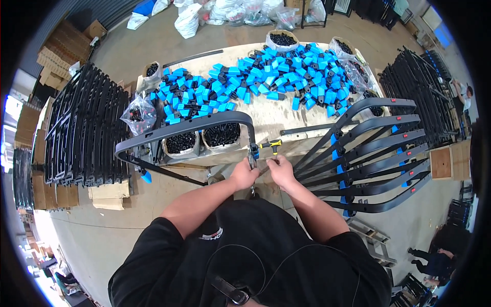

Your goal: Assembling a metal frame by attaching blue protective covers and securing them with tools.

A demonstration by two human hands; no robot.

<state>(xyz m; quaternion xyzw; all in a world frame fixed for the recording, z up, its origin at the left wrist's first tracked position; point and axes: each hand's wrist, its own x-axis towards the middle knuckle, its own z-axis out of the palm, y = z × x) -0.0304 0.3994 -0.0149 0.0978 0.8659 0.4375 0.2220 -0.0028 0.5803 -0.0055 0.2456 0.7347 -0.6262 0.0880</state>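
Observation:
My left hand [244,175] is closed around a silver metal tool [251,159] that looks like locking pliers. Its upper end meets the near end of a black curved frame [194,123], beside a small blue piece. The frame arches to the left, in front of the table. My right hand [281,172] grips the handle of a small hammer [271,146] with a yellow and black head, held upright just right of the frame's end. Part of each tool is hidden by my fingers.
Blue and black plastic parts [271,77] are heaped on the wooden table [291,115]. Sacks of small black parts [222,135] stand around it. Several curved black frames [383,176] lean close on my right; more frames [84,133] are stacked at left. A stepladder [371,235] is behind right.

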